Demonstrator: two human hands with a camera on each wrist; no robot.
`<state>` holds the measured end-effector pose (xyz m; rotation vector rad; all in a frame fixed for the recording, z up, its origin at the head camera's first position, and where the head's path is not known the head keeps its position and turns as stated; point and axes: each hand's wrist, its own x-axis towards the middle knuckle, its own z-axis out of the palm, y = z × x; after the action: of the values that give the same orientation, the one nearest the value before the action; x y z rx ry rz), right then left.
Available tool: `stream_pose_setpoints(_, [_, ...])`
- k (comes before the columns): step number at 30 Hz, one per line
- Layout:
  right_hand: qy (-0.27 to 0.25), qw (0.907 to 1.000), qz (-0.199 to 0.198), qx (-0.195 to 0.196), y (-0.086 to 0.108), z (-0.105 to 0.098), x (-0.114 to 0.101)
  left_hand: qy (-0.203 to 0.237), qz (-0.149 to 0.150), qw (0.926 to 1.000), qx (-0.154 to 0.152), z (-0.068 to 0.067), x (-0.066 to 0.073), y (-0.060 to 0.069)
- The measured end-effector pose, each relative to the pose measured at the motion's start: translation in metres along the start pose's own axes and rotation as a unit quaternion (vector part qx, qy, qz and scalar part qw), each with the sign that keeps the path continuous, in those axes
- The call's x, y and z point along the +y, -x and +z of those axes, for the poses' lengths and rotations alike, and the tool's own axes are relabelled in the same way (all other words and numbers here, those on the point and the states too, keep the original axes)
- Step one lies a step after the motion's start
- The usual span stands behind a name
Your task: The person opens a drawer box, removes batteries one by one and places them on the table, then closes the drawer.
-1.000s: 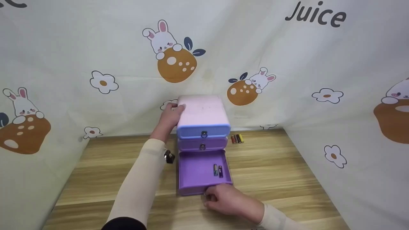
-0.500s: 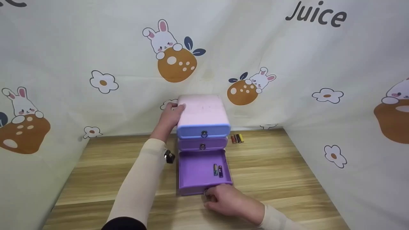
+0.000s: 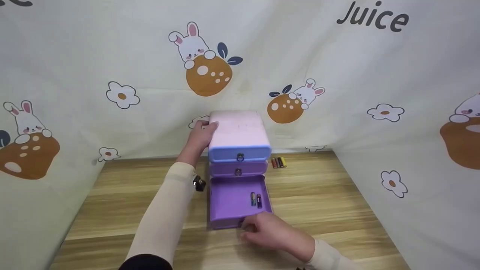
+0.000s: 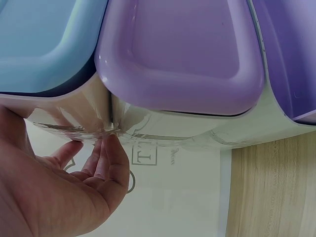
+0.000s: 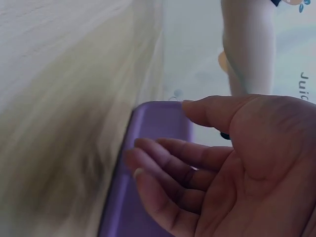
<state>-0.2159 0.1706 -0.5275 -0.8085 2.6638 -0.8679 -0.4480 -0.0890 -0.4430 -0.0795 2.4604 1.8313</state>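
Note:
A small drawer cabinet (image 3: 240,129) has a pink top, a blue upper drawer (image 3: 225,154) and a purple middle drawer (image 3: 221,169). Its bottom purple drawer (image 3: 230,197) is pulled out, with two batteries (image 3: 256,200) lying inside near the right wall. My left hand (image 3: 200,135) holds the cabinet's upper left edge, thumb on top; in the left wrist view its fingertips (image 4: 112,143) press the side wall. Just before the bottom drawer's front, my right hand (image 3: 270,232) hovers with loosely curled fingers. The right wrist view shows nothing between them and the purple drawer front (image 5: 163,123) beyond.
Several batteries (image 3: 278,162) lie in a row on the wood-grain table (image 3: 318,210), right of the cabinet. A patterned cloth (image 3: 150,56) hangs behind and along both sides. Ring pulls hang on the two upper drawer fronts.
My right hand has let go of the bottom drawer's pull and shifted slightly away from it. The left hand and the drawers have stayed put.

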Motion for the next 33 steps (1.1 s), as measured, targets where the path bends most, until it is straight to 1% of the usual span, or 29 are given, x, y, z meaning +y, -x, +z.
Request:
stream_pose_setpoints(4, [0.002, 0.9999, -0.003, 0.016, -0.004, -0.012, -0.003, 0.003, -0.004, 1.0000, 0.001, -0.001, 0.002, 0.002])
stream_pose_setpoints(10, [0.033, 0.9980, -0.009, 0.053, -0.012, -0.029, -0.007, 0.001, -0.002, 1.0000, 0.003, -0.003, 0.004, 0.002])
stream_pose_setpoints(14, [0.057, 0.9963, -0.003, 0.065, -0.020, -0.039, -0.008, 0.001, -0.011, 0.9999, -0.001, -0.002, 0.005, 0.001])
stream_pose_setpoints(17, [0.060, 0.9966, 0.013, 0.056, -0.028, -0.047, -0.010, 0.000, -0.013, 0.9999, -0.001, -0.002, 0.005, 0.001])
stream_pose_setpoints(21, [0.057, 0.9968, 0.044, 0.034, -0.040, -0.056, -0.011, 0.001, -0.011, 0.9999, -0.002, -0.002, 0.005, 0.001])
stream_pose_setpoints(24, [0.071, 0.9951, 0.065, 0.019, -0.050, -0.061, -0.010, 0.004, -0.010, 0.9999, -0.001, -0.002, 0.004, 0.002])
stream_pose_setpoints(29, [0.124, 0.9873, 0.100, -0.005, -0.068, -0.063, -0.006, 0.004, -0.009, 1.0000, 0.002, -0.001, 0.003, 0.000])
stream_pose_setpoints(33, [0.164, 0.9794, 0.117, -0.018, -0.080, -0.062, -0.002, -0.003, -0.006, 1.0000, 0.003, 0.000, 0.001, -0.001])
